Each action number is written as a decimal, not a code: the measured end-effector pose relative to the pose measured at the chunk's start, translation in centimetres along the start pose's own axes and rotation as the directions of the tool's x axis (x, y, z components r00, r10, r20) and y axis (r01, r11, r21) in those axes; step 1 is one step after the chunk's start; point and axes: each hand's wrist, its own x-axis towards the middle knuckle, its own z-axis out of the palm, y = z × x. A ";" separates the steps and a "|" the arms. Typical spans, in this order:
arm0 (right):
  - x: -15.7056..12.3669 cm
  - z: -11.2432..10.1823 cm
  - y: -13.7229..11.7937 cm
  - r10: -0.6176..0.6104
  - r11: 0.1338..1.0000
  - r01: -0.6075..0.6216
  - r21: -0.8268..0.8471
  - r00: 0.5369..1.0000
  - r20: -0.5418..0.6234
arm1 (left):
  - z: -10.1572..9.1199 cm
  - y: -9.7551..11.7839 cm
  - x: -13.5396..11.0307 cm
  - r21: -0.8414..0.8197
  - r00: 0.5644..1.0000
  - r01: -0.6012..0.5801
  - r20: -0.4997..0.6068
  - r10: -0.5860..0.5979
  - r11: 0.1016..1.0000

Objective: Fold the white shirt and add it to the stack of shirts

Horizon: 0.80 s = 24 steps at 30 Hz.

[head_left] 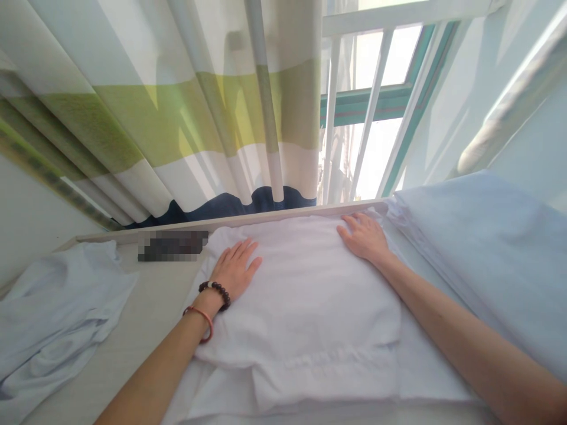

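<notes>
Pressing palms-down on a white pillow (305, 319): left grip (234, 268) and right grip (364, 237) are lying spread flat, pinching nothing. Pillow is sitting at the bed's head end, against the rail (274, 217). Prob. light, soft, squashy (cover maybe sliding), so side edges are looking best for taking hold. Bare mattress (142, 319) is showing left w/ curtain (177, 118) and window (376, 88) beyond.
</notes>
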 end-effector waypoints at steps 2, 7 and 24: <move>-0.1 -0.1 -0.3 0.012 1.000 -0.012 0.000 1.000 0.006 | -0.3 0.8 -0.7 0.045 0.999 0.043 -0.012 -0.042 0.998; -0.4 -0.3 -1.0 0.030 0.999 -0.029 -0.036 0.999 0.032 | -0.4 5.8 -4.9 -0.020 0.951 -0.306 -0.053 0.305 0.952; -9.7 -2.0 -3.1 -0.324 0.946 0.324 0.010 0.941 0.096 | 0.8 7.5 -7.4 -0.048 0.823 -0.566 -0.100 0.560 0.823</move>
